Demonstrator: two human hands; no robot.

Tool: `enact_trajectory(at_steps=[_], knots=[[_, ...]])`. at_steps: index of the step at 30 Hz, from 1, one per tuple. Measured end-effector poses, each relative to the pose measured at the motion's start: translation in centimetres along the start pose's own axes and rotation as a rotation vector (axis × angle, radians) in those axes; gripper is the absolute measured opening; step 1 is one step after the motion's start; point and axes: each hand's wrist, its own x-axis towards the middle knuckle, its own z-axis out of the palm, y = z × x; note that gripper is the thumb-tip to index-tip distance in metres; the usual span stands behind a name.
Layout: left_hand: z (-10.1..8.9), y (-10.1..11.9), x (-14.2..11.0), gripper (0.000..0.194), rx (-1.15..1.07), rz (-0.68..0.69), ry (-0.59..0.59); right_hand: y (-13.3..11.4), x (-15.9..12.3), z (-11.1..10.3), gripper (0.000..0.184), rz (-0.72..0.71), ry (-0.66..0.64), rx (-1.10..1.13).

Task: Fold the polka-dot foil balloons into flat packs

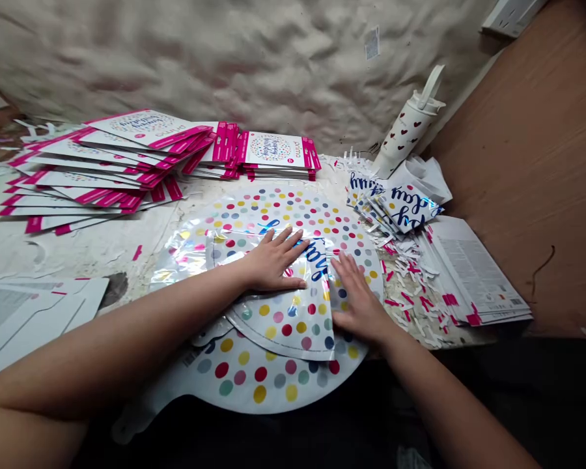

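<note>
A flat round foil balloon [254, 378] with coloured polka dots lies at the table's front edge. Its upper part is folded over into a flap [288, 322] showing blue lettering. My left hand [273, 260] lies flat on the folded flap, fingers spread and pointing right. My right hand [359, 299] presses flat on the flap's right edge, fingers stretched toward the far side. Neither hand grips anything.
Fanned stacks of pink-edged white packaging cards [102, 169] lie at the back left, another stack [278, 153] at the back middle. Folded balloons [395, 205] and paper scraps [415, 293] lie right, beside printed sheets [473, 273] and a heart-patterned bottle [405, 133]. White sheets [24, 319] lie left.
</note>
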Motion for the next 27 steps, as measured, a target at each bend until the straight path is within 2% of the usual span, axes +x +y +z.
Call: enact_trajectory(at_steps=[3, 4, 6, 8, 10, 12, 14, 15, 17, 18, 19, 20, 21, 22, 24, 25, 27], knots=[[-0.3, 0.6, -0.3, 0.084, 0.013, -0.008, 0.032, -0.3, 0.6, 0.4, 0.043, -0.417, 0.056, 0.038], [-0.4, 0.8, -0.7, 0.079, 0.014, -0.003, 0.033, -0.2, 0.6, 0.3, 0.035, -0.499, 0.041, 0.06], [-0.4, 0.5, -2.4, 0.068, -0.003, -0.013, 0.005, 0.0, 0.7, -0.1, 0.031, -0.521, -0.016, 0.122], [-0.4, -0.8, -5.1, 0.064, -0.033, -0.09, -0.032, 0.1, 0.9, -0.8, 0.028, -0.419, -0.09, 0.2], [-0.7, -2.9, -8.2, 0.065, -0.063, -0.228, -0.036, 0.1, 1.6, -1.5, 0.025, -0.247, -0.145, 0.276], [-1.6, -4.9, -10.8, 0.063, -0.144, -0.336, -0.038, -0.3, 3.0, -2.0, 0.031, 0.008, -0.156, 0.339], [-3.2, -5.8, -12.3, 0.055, -0.274, -0.46, 0.032, -0.7, 4.9, -2.0, 0.038, 0.294, -0.147, 0.385], [-4.0, -5.5, -12.6, 0.051, -0.308, -0.536, 0.119, -0.9, 6.0, -1.9, 0.04, 0.406, -0.15, 0.398], [-5.1, -3.4, -12.2, 0.047, -0.275, -0.634, 0.34, -0.9, 7.9, -1.4, 0.043, 0.535, -0.163, 0.401], [-5.2, -1.8, -11.8, 0.046, -0.207, -0.618, 0.419, -0.8, 8.8, -1.2, 0.044, 0.559, -0.169, 0.389], [-4.9, 0.0, -11.2, 0.046, -0.169, -0.515, 0.426, -0.6, 9.4, -1.1, 0.045, 0.568, -0.171, 0.369], [-4.3, 1.8, -10.7, 0.047, -0.16, -0.364, 0.356, -0.5, 9.9, -1.1, 0.046, 0.574, -0.167, 0.348], [-3.5, 3.5, -10.1, 0.049, -0.148, -0.271, 0.239, -0.4, 10.2, -1.2, 0.046, 0.573, -0.153, 0.322], [-2.5, 4.8, -9.7, 0.055, -0.121, -0.242, 0.147, -0.5, 10.2, -1.4, 0.045, 0.564, -0.131, 0.294], [-0.6, 6.4, -9.1, 0.067, -0.087, -0.278, 0.005, -1.2, 9.6, -1.8, 0.041, 0.532, -0.038, 0.23], [0.2, 6.7, -9.1, 0.071, -0.079, -0.305, -0.03, -1.9, 8.9, -2.0, 0.039, 0.472, 0.025, 0.175], [1.1, 6.5, -9.3, 0.073, -0.076, -0.328, -0.044, -3.5, 7.3, -1.7, 0.038, 0.197, 0.11, 0.018]])
